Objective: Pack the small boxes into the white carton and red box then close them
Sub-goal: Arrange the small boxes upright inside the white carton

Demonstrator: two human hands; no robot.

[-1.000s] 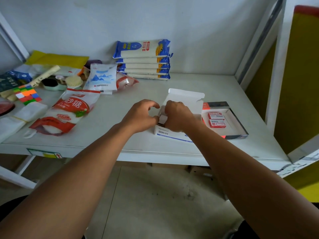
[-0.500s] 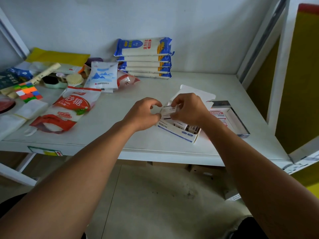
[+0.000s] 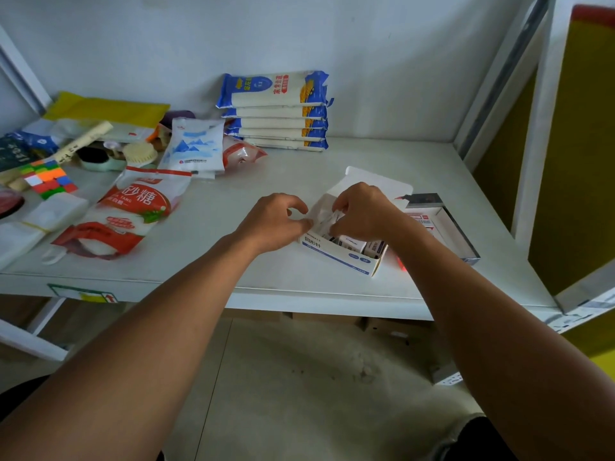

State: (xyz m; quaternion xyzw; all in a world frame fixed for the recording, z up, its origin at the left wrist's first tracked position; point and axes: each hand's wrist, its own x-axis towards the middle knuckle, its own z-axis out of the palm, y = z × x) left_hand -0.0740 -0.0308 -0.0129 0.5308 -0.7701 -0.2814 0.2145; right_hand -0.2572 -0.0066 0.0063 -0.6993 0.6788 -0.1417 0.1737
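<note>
The white carton (image 3: 336,253) with blue print lies open on the shelf, its lid flap (image 3: 376,179) standing up at the back. Several small boxes (image 3: 353,244) stand inside its right half. My right hand (image 3: 362,211) pinches a small white box (image 3: 325,221), blurred, over the carton's left end. My left hand (image 3: 273,221) pinches the carton's left edge, its fingertips touching that box. The red box (image 3: 461,236) lies open right of the carton, partly hidden by my right wrist, with small red-and-white boxes (image 3: 422,220) inside.
A sugar bag (image 3: 133,211) lies to the left, and a white-and-blue pouch (image 3: 196,148) and stacked noodle packs (image 3: 276,111) sit behind. A colour cube (image 3: 50,178) and other clutter fill the far left. A white shelf post (image 3: 532,128) rises on the right.
The carton was turned at an angle and its inside came into view. My right hand lifted a small box over it and has now lowered it to the carton's left end.
</note>
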